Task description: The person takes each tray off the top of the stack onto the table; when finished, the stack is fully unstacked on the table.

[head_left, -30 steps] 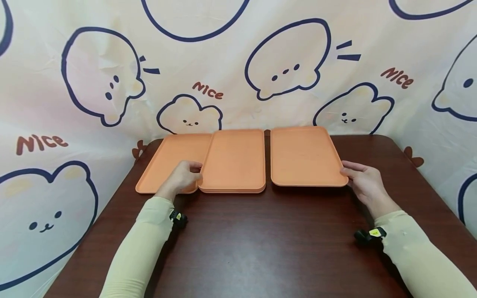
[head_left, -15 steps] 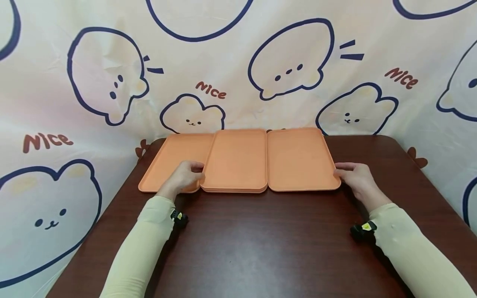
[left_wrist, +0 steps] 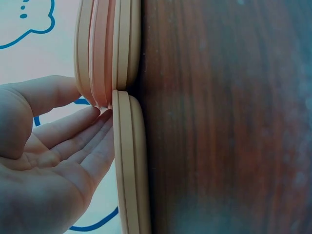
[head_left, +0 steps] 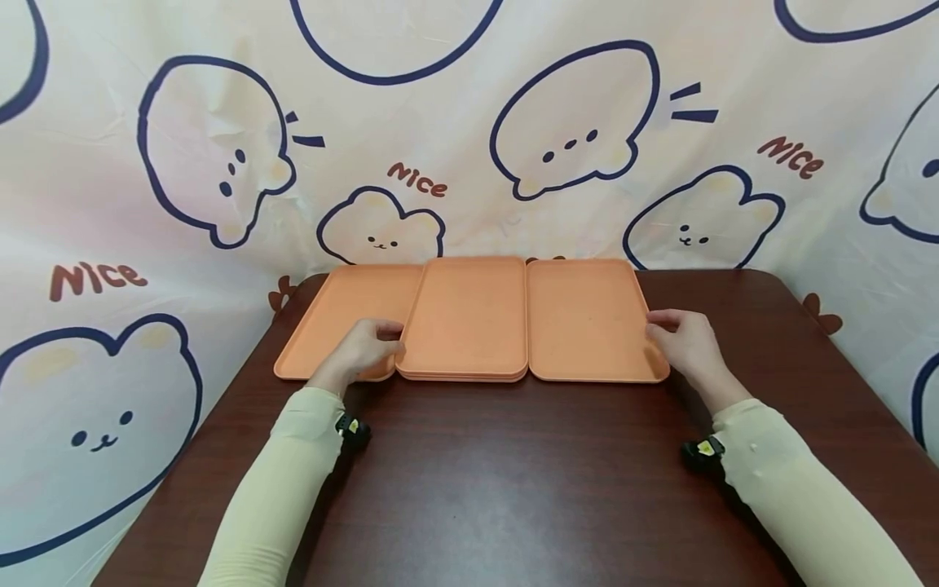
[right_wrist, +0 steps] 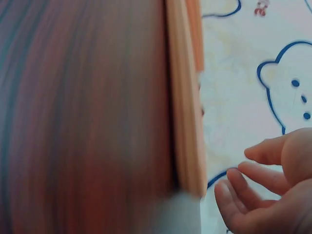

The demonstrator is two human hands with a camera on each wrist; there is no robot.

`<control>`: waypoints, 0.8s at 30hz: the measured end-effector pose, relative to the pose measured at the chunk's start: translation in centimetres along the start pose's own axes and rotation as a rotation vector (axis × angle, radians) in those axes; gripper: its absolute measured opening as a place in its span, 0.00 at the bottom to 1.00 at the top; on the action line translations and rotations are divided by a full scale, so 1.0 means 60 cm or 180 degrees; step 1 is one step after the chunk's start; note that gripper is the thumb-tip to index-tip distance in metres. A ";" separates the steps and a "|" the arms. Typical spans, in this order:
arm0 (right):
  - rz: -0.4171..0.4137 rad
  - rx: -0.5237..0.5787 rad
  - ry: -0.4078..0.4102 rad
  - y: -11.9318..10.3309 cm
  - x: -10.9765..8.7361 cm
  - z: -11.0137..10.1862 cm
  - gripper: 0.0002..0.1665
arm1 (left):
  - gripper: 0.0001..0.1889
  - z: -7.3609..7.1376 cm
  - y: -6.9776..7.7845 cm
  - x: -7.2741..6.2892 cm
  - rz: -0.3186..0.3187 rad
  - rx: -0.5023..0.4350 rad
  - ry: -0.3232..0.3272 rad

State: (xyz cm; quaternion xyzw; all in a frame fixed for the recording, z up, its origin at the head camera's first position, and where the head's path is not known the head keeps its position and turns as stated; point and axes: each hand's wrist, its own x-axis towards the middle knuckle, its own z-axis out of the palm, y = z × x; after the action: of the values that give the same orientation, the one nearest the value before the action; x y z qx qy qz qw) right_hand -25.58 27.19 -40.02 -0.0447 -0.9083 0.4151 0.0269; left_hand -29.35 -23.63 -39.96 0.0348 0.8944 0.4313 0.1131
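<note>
Fingers (left_wrist: 73,127) of my left hand (head_left: 359,352) lie nearly straight against the edge of the stack of flat orange plastic trays (head_left: 464,319) at the centre of the head view, gripping nothing, thumb above. My right hand (head_left: 685,344), fingers loosely curved, rests on the right rim of the single orange plastic tray (head_left: 587,319) right of centre, which sits flush beside the stack. Another orange tray (head_left: 341,318) lies left of centre, partly under the stack. All sit on the dark brown wooden table (head_left: 513,481), with a cartoon-bear cloth backdrop (head_left: 183,163) filling the upper frame.
</note>
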 end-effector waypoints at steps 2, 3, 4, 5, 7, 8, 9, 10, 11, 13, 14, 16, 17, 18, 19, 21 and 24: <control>-0.0002 0.0235 -0.0076 -0.018 0.000 0.014 0.25 | 0.28 -0.001 -0.002 0.000 -0.0002 -0.0017 0.0008; 0.0009 0.0328 -0.0147 -0.027 0.001 0.022 0.25 | 0.28 -0.001 -0.002 0.000 -0.0008 -0.0036 0.0012; 0.0017 0.0436 -0.0229 -0.036 0.002 0.030 0.25 | 0.28 -0.002 -0.003 0.001 -0.0012 -0.0041 0.0012; 0.0006 0.0504 -0.0304 -0.043 0.003 0.039 0.25 | 0.28 -0.002 -0.004 0.001 -0.0014 -0.0049 0.0012; -0.0029 0.0613 -0.0468 -0.058 0.005 0.057 0.25 | 0.28 -0.002 -0.004 0.000 -0.0021 -0.0056 0.0014; -0.0044 0.0652 -0.0527 -0.064 0.006 0.066 0.25 | 0.28 -0.002 -0.004 0.000 -0.0026 -0.0058 0.0017; -0.0076 0.0683 -0.0572 -0.070 0.007 0.076 0.25 | 0.28 -0.002 -0.004 0.000 -0.0024 -0.0055 0.0016; -0.0102 0.0718 -0.0616 -0.075 0.007 0.085 0.25 | 0.28 -0.002 -0.003 0.000 -0.0018 -0.0048 0.0013; -0.0119 0.0735 -0.0650 -0.081 0.008 0.094 0.25 | 0.28 -0.001 -0.003 0.001 -0.0015 -0.0048 0.0011; -0.0166 0.0787 -0.0698 -0.092 0.008 0.112 0.25 | 0.28 0.000 -0.002 0.001 -0.0009 -0.0035 0.0013; -0.0191 0.0808 -0.0715 -0.098 0.007 0.120 0.25 | 0.27 0.000 -0.002 0.002 -0.0006 -0.0036 0.0015; -0.0230 0.0855 -0.0769 -0.107 0.007 0.135 0.25 | 0.27 0.001 -0.003 0.003 -0.0004 -0.0033 0.0019; -0.0245 0.0873 -0.0808 -0.112 0.007 0.143 0.25 | 0.27 0.000 -0.003 0.003 -0.0001 -0.0032 0.0022; -0.0257 0.0879 -0.0853 -0.117 0.007 0.150 0.26 | 0.27 0.000 -0.003 0.003 0.0000 -0.0032 0.0022; -0.0251 0.0885 -0.0905 -0.121 0.007 0.157 0.26 | 0.27 0.000 -0.004 0.003 -0.0001 -0.0036 0.0020; -0.0200 0.0835 -0.1008 -0.129 0.008 0.171 0.28 | 0.27 -0.001 -0.004 0.002 0.0012 -0.0020 0.0011; -0.0178 0.0679 -0.1144 -0.141 0.006 0.188 0.32 | 0.27 -0.002 -0.003 0.000 0.0024 -0.0024 0.0002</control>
State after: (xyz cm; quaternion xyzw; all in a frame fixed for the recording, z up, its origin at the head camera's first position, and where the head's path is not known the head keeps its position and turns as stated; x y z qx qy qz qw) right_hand -27.41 13.23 -41.01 0.0583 -0.8503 0.5093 -0.1194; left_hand -29.35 -23.82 -40.00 0.0377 0.8926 0.4352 0.1114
